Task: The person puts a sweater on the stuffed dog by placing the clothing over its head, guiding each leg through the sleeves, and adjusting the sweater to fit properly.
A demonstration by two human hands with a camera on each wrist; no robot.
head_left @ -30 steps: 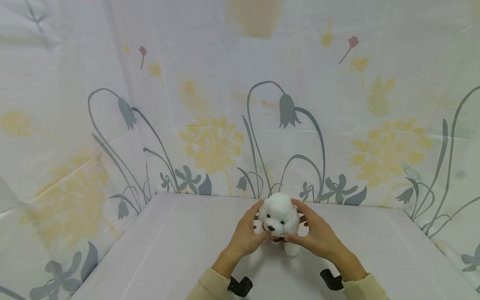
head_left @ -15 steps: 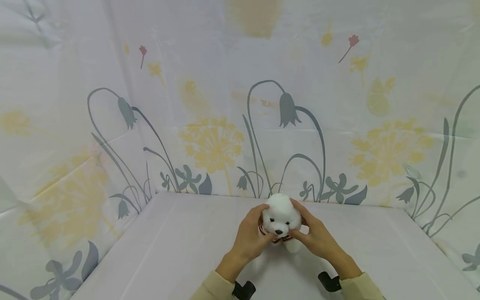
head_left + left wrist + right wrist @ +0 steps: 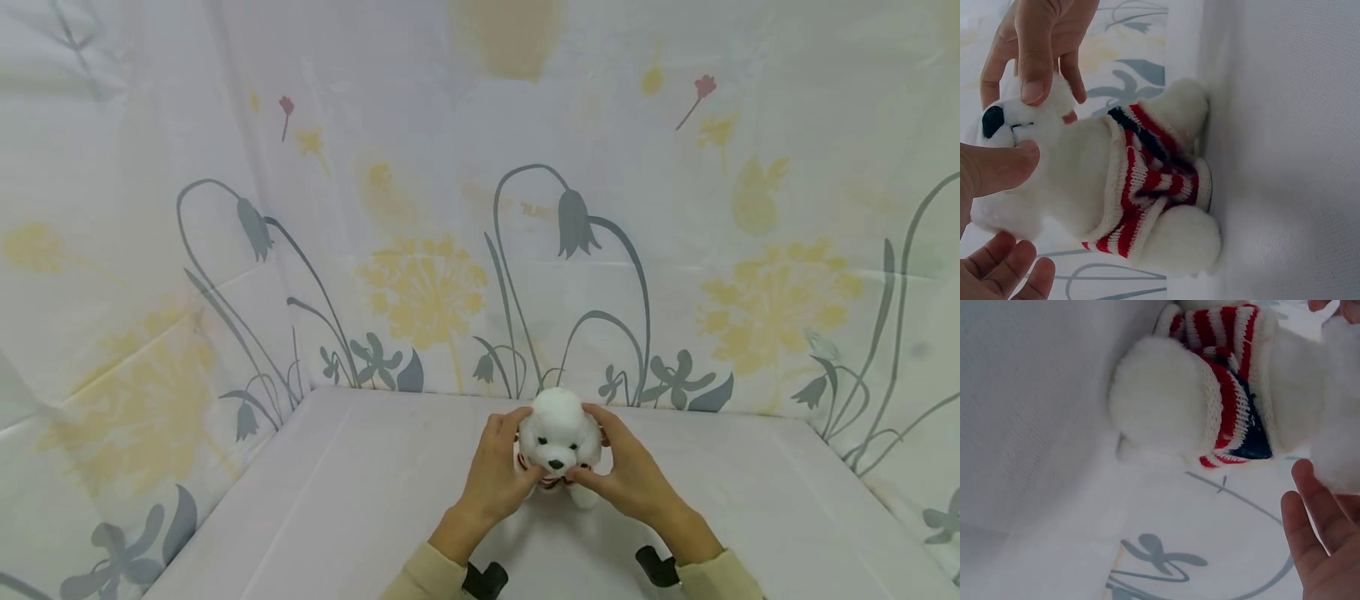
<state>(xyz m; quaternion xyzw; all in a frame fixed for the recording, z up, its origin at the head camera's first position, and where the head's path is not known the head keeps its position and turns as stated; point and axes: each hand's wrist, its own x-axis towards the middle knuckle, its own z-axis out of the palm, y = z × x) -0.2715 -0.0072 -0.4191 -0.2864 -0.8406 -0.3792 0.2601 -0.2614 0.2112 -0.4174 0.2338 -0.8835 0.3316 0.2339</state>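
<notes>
A white plush dog stands on the white table, facing me. It wears a knitted red-and-white striped sweater with a navy part. My left hand holds its head from the left. My right hand holds the head from the right. In the left wrist view, both thumbs press the muzzle near the black nose, and the fingers lie around the sides of the head. Dark feet touch nothing visible in colour; the white paws rest on the table. The dog's back is hidden.
The white table reaches back to a white cloth backdrop printed with grey and yellow flowers. Similar printed cloth stands at the left and right sides. A black strap piece shows by each cuff.
The dog's head has turned from facing slightly left to facing front, its nose shifting right. My left hand has moved a little right with it. Both hands keep hold of the head.
</notes>
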